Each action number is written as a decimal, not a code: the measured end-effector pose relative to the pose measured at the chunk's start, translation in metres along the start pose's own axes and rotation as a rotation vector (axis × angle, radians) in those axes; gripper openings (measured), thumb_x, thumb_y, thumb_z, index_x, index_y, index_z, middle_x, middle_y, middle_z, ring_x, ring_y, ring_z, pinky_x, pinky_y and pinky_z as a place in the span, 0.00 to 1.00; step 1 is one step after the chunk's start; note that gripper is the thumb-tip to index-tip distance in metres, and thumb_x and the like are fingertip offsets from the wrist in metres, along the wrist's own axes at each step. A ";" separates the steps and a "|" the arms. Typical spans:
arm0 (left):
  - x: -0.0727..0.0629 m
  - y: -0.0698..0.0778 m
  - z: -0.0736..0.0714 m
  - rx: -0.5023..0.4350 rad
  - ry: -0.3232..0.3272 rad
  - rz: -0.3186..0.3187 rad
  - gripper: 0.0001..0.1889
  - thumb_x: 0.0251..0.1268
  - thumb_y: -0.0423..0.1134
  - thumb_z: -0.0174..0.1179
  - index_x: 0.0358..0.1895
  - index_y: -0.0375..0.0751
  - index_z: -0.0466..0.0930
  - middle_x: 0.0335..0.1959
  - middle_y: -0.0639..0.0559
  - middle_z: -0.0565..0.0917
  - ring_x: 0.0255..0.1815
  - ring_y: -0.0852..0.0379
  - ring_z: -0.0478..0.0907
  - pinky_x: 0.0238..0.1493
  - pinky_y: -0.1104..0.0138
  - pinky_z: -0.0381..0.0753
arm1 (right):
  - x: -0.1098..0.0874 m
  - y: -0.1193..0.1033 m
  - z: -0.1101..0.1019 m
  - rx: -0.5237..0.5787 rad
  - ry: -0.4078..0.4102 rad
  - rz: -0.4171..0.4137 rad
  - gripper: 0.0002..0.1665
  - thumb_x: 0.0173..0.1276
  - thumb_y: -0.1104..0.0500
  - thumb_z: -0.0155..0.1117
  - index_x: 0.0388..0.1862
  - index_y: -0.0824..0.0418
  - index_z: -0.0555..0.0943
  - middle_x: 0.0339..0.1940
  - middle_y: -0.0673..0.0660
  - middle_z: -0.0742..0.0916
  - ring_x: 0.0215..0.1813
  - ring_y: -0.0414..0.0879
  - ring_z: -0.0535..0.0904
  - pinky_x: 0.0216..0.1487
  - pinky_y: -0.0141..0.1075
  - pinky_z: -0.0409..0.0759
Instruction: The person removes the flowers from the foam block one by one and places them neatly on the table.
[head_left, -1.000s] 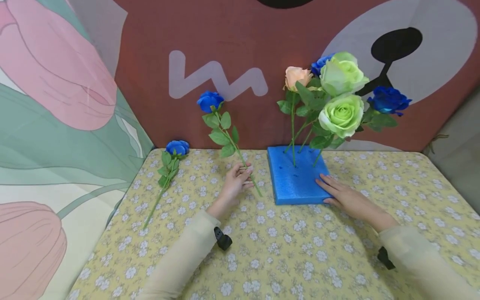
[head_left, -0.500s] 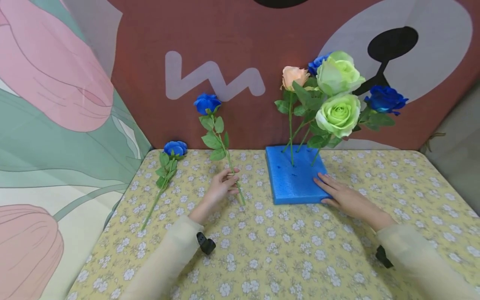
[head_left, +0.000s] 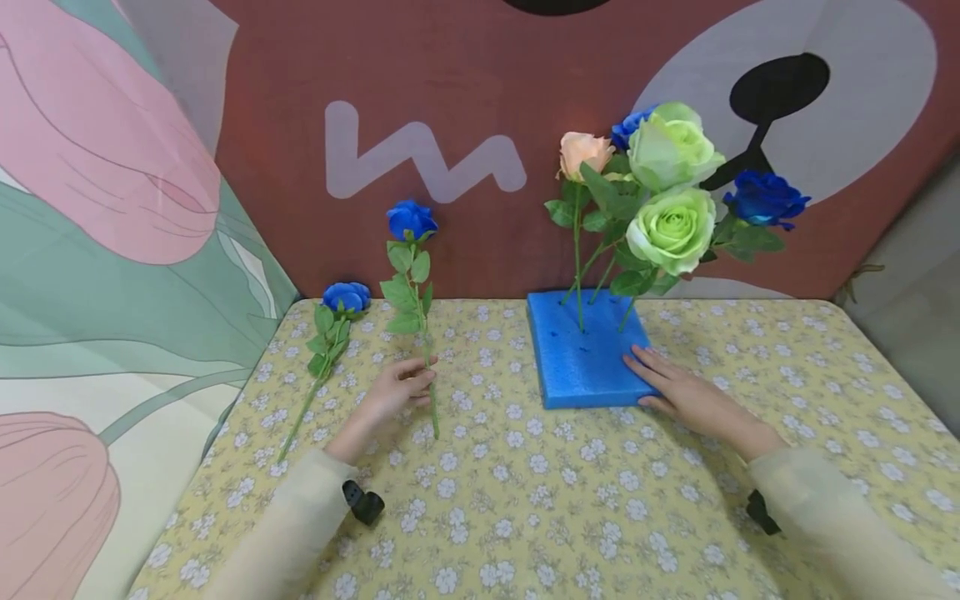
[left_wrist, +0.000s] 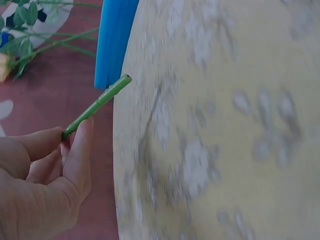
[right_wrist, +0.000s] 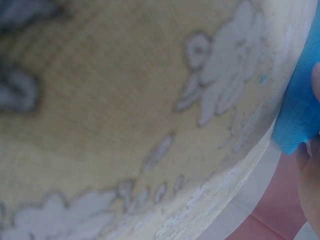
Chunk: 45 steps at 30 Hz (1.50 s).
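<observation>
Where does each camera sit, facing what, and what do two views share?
Head: worn on the head, facing forward and down at the table; left hand, right hand and both sleeves show.
Left wrist: on that wrist, facing the stem the left hand pinches, block beyond; part of that hand shows.
Right wrist: on that wrist, facing mostly table, block at right edge; bits of right hand show.
Shared: head and left wrist both show stem and block.
</observation>
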<state>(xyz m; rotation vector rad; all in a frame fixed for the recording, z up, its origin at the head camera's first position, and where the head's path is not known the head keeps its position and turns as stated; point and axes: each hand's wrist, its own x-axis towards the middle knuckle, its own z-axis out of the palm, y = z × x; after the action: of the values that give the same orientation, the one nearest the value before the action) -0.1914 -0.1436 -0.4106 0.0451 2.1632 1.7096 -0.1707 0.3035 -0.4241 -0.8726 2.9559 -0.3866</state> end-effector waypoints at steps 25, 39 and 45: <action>-0.035 -0.032 -0.062 0.086 -0.015 -0.145 0.30 0.74 0.41 0.49 0.73 0.30 0.54 0.70 0.31 0.64 0.65 0.41 0.71 0.54 0.66 0.83 | -0.001 0.003 0.003 0.015 0.002 0.001 0.37 0.73 0.51 0.55 0.77 0.54 0.56 0.77 0.66 0.59 0.73 0.68 0.58 0.65 0.62 0.68; -0.050 -0.045 -0.077 0.099 -0.044 -0.168 0.29 0.74 0.40 0.50 0.71 0.30 0.57 0.68 0.32 0.67 0.52 0.61 0.79 0.49 0.70 0.84 | 0.000 0.004 0.002 0.019 -0.003 0.006 0.37 0.73 0.50 0.54 0.77 0.54 0.55 0.77 0.65 0.58 0.73 0.68 0.58 0.66 0.62 0.68; -0.049 -0.048 -0.085 0.156 -0.039 -0.170 0.31 0.74 0.41 0.51 0.72 0.28 0.54 0.68 0.30 0.66 0.59 0.49 0.77 0.52 0.66 0.84 | 0.000 0.003 0.002 0.022 0.000 0.007 0.37 0.73 0.51 0.55 0.77 0.54 0.55 0.77 0.65 0.58 0.73 0.68 0.58 0.66 0.62 0.68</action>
<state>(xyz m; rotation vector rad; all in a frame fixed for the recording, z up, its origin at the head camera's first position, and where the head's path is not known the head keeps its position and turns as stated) -0.1632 -0.2480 -0.4263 -0.0616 2.1987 1.4341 -0.1720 0.3054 -0.4264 -0.8601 2.9479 -0.4179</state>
